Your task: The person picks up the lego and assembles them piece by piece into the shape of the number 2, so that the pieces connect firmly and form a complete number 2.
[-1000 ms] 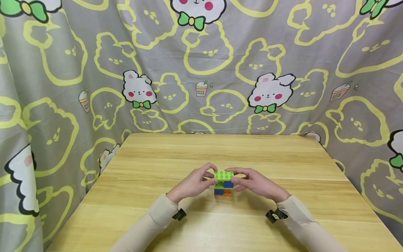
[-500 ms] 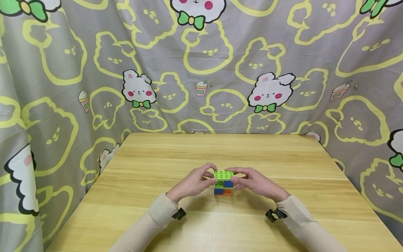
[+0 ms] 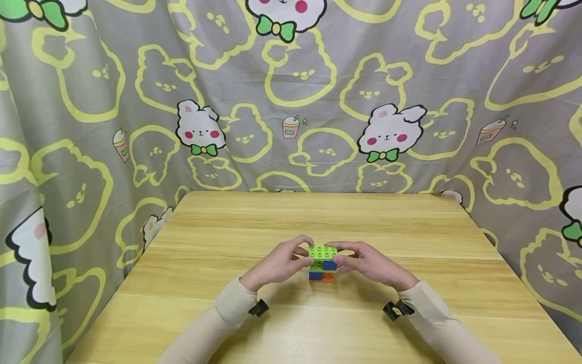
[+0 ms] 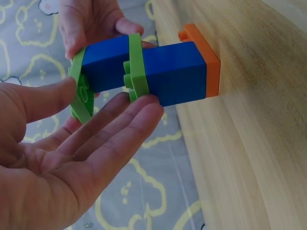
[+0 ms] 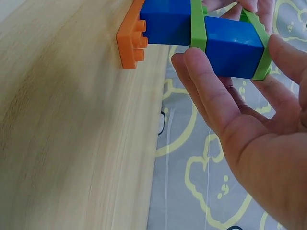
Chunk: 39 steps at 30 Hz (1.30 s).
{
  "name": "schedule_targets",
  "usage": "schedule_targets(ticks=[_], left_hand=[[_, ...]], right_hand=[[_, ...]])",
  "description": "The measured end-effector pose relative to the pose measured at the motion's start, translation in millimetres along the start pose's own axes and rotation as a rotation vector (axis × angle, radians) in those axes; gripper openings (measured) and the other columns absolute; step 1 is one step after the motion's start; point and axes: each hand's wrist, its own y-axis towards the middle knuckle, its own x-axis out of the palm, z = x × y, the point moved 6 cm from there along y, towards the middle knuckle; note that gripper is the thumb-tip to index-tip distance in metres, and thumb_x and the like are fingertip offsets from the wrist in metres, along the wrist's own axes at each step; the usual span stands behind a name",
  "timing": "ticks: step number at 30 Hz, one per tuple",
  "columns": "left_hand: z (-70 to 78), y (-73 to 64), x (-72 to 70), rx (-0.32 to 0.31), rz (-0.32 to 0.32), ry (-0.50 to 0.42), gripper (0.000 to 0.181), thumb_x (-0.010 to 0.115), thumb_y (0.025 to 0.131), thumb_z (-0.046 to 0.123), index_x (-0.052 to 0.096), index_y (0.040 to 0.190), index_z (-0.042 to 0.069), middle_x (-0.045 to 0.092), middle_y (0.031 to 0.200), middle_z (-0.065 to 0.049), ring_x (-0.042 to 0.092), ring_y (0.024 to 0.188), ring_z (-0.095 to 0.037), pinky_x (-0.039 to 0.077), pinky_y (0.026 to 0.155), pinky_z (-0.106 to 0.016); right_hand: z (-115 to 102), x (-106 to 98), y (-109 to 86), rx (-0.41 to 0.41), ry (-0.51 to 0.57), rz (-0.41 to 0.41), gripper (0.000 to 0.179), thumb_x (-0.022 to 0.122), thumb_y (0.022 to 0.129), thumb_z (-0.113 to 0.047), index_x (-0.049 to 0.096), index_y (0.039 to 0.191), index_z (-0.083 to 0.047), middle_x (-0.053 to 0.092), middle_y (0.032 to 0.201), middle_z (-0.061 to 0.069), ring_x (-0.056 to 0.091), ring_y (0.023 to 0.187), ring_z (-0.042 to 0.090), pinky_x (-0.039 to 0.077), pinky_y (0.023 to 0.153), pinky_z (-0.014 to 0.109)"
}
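Observation:
A small stack of toy building bricks stands upright at mid-table in the head view. Its base is a flat orange brick (image 4: pixel 211 67), with a blue brick (image 4: pixel 175 72) on its left half. Above lies a flat green brick (image 4: pixel 137 64), then a second blue brick (image 5: pixel 233 45) on the right side. A studded flat green brick (image 3: pixel 323 253) tops it. My left hand (image 3: pixel 282 263) pinches the top brick's left end between thumb and index finger, other fingers stretched down beside the stack. My right hand (image 3: pixel 375 265) holds the right end the same way, fingertips near the middle green brick.
The wooden table (image 3: pixel 254 217) extends to every side of the stack. A grey curtain (image 3: pixel 318 91) with cartoon prints hangs behind it and along both sides. Black wrist-worn devices (image 3: pixel 259 309) sit under both sleeves.

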Motion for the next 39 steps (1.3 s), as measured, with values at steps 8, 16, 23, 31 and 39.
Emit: schedule_targets(ticks=[8,16,23,31,39], left_hand=[[-0.5,0.1,-0.3,-0.007,0.004,0.005,0.023,0.062,0.104,0.023,0.055,0.126,0.021,0.073,0.119,-0.012,0.072,0.107,-0.028,0.058,0.086,-0.041],[-1.2,0.1,0.1,-0.007,0.004,0.01,0.023,0.062,0.104,0.022,0.056,0.125,0.021,0.073,0.119,-0.012,0.072,0.105,-0.022,0.058,0.085,-0.038],[-0.9,0.2,-0.4,-0.014,0.002,-0.001,0.023,0.062,0.104,0.021,0.056,0.126,0.021,0.073,0.119,-0.013,0.072,0.106,-0.025,0.057,0.086,-0.039],[-0.5,-0.5,-0.3,-0.009,-0.01,-0.022,0.023,0.061,0.104,0.019,0.055,0.126,0.019,0.073,0.118,-0.013,0.071,0.107,-0.032,0.056,0.083,-0.038],[-0.8,0.0,-2.0,-0.004,-0.021,-0.024,0.021,0.061,0.104,0.018,0.055,0.125,0.018,0.074,0.117,-0.014,0.07,0.106,-0.032,0.052,0.081,-0.036]], right_hand=[[0.7,-0.4,0.1,0.009,0.001,0.012,0.053,0.058,0.105,-0.035,0.05,0.151,-0.011,0.056,0.144,0.019,0.071,0.108,0.032,0.056,0.095,0.051],[1.2,0.2,0.2,-0.002,-0.003,0.005,0.052,0.058,0.105,-0.033,0.05,0.151,-0.01,0.054,0.146,0.021,0.071,0.107,0.038,0.057,0.095,0.046],[1.1,-0.6,1.2,-0.029,-0.024,0.012,0.051,0.058,0.106,-0.032,0.051,0.15,-0.007,0.054,0.147,0.023,0.072,0.106,0.034,0.057,0.094,0.043],[2.6,0.6,2.8,-0.023,0.01,0.016,0.05,0.059,0.105,-0.032,0.053,0.149,-0.01,0.05,0.152,0.02,0.072,0.106,0.026,0.057,0.094,0.036],[5.8,0.6,4.0,-0.015,0.034,0.014,0.051,0.059,0.105,-0.032,0.052,0.15,-0.01,0.053,0.148,0.022,0.071,0.106,0.037,0.057,0.094,0.043]])
